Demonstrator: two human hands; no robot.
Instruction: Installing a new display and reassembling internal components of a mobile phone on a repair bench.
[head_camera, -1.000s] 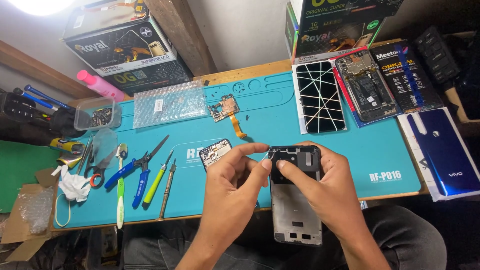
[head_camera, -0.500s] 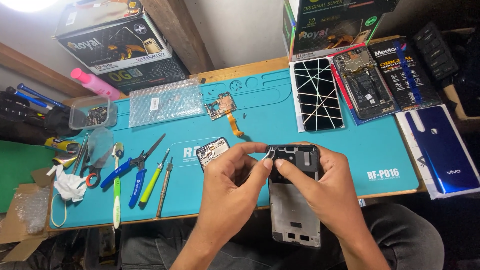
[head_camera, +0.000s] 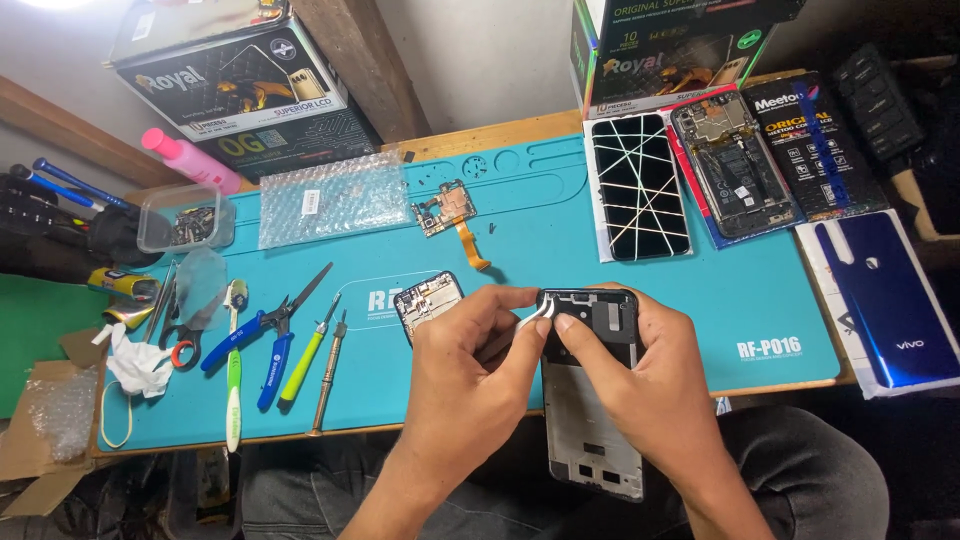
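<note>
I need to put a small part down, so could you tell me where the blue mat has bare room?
The blue mat is bare between the circuit board with its orange flex cable and the cracked phone screen. Another free patch lies right of the phone frame, below the opened phone. The left side is crowded with screwdrivers, blue-handled pliers and a toothbrush.

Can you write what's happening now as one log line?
left hand: tweezers | right hand: grips phone frame | tip: frame's top edge | below: blue mat

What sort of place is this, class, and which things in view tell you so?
Most likely a phone repair workbench. A blue repair mat covers the table, a stripped phone frame sits in the person's hands, a loose circuit board lies on the mat, and screwdrivers and cutters lie beside it.
</note>
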